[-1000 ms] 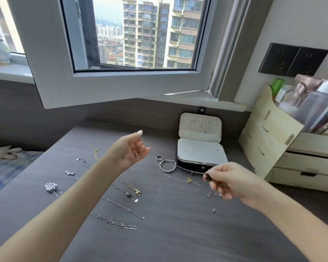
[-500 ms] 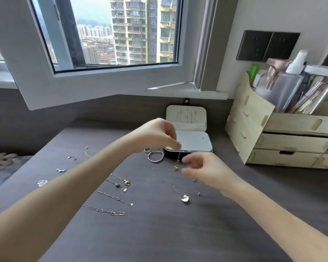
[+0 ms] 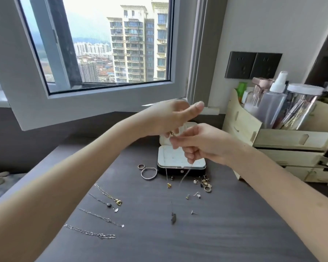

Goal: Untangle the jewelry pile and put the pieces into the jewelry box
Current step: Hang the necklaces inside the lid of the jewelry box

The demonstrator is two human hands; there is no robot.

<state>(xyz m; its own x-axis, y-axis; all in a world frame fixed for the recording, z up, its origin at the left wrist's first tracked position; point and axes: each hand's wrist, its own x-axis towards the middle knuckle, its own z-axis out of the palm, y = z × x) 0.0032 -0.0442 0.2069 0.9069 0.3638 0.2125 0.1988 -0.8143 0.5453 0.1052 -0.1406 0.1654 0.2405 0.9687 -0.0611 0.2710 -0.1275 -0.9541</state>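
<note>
Both hands mid-frame over open jewelry box (image 3: 170, 170). Left hand (image 3: 169, 118) pinches top of necklace chain (image 3: 185, 174), right hand (image 3: 203, 143) grips it just below. Pendant (image 3: 173, 218) dangles lower centre. Suggest lowering pendant-first and coiling slowly, clear of loose earrings (image 3: 204, 183).
</note>
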